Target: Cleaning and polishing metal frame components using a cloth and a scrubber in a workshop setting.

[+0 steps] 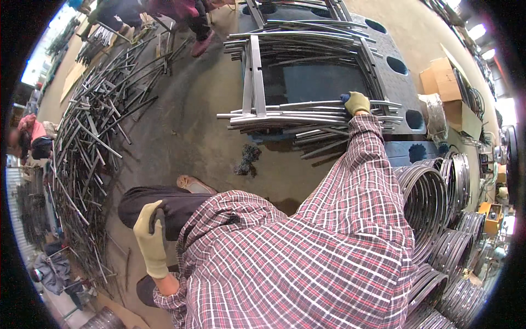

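My right hand (359, 103), in a pale yellow glove with dark fingertips, reaches far forward and is closed on a metal tube (315, 104) at the near side of a stack. More grey tubes (323, 131) lie under and beside it, some fanned out at an angle. Upright flat metal bars (256, 77) stand at the stack's left end. My left hand (150, 238), gloved alike, hangs beside my bent leg. Its fingers are loosely bent and somewhat apart, and nothing shows in them.
A large heap of loose tubes (90, 137) covers the floor at left. Coiled metal rings (424, 203) stand at right, below a blue-grey block with round holes (383, 49). Cardboard boxes (441, 82) sit at far right. Another person's leg (200, 27) shows at the top; another person (35, 134) is far left.
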Motion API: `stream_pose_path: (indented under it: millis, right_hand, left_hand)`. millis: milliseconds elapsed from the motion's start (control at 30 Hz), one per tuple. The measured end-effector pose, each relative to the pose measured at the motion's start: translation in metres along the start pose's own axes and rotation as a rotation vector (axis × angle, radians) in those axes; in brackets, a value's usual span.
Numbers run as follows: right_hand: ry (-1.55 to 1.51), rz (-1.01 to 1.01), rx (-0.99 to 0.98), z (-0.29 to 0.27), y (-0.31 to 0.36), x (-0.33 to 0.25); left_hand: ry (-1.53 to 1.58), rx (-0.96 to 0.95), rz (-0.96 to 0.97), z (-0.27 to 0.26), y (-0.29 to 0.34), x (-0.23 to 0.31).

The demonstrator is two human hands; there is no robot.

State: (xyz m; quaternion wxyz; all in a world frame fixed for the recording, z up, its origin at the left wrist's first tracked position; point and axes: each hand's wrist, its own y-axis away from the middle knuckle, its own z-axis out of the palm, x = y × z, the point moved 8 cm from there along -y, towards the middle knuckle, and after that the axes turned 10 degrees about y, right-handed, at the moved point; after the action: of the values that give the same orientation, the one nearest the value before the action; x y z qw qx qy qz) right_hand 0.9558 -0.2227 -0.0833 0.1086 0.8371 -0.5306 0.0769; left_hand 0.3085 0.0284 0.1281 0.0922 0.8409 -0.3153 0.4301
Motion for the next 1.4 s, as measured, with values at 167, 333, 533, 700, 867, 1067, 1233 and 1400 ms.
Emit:
stream_pose_path:
  millis: [167, 333, 533, 700, 867, 1067, 1233, 1400]
  right_hand:
    - [-0.042, 0.081, 0.003, 0.0, 0.0, 0.016]
    - [-0.038, -0.121, 0.04, 0.007, -0.007, -0.003]
    - [0.024, -0.349, 0.246, 0.009, -0.002, -0.013]
    - [0.101, -0.452, 0.292, 0.002, 0.01, -0.033]
    - [0.014, -0.374, 0.225, 0.004, 0.005, -0.02]
    - [-0.049, -0.172, 0.054, 0.003, 0.01, -0.01]
    - [0.041, -0.18, -0.028, 0.006, 0.008, -0.008]
    - [0.101, -0.155, 0.073, -0.003, 0.011, -0.009]
  left_hand:
    - [0.02, 0.033, -0.01, -0.002, 0.007, -0.004]
    - [0.04, 0.013, 0.009, 0.003, 0.01, -0.001]
    - [0.038, -0.001, -0.014, 0.005, 0.003, -0.006]
    - [0.056, -0.027, -0.013, 0.008, -0.002, -0.01]
    - [0.053, -0.02, -0.016, 0.008, 0.0, -0.012]
    - [0.023, 0.048, -0.004, -0.002, 0.01, -0.017]
    - [0.042, 0.047, -0.037, -0.008, 0.016, -0.026]
    - [0.034, 0.04, 0.012, -0.006, 0.016, -0.028]
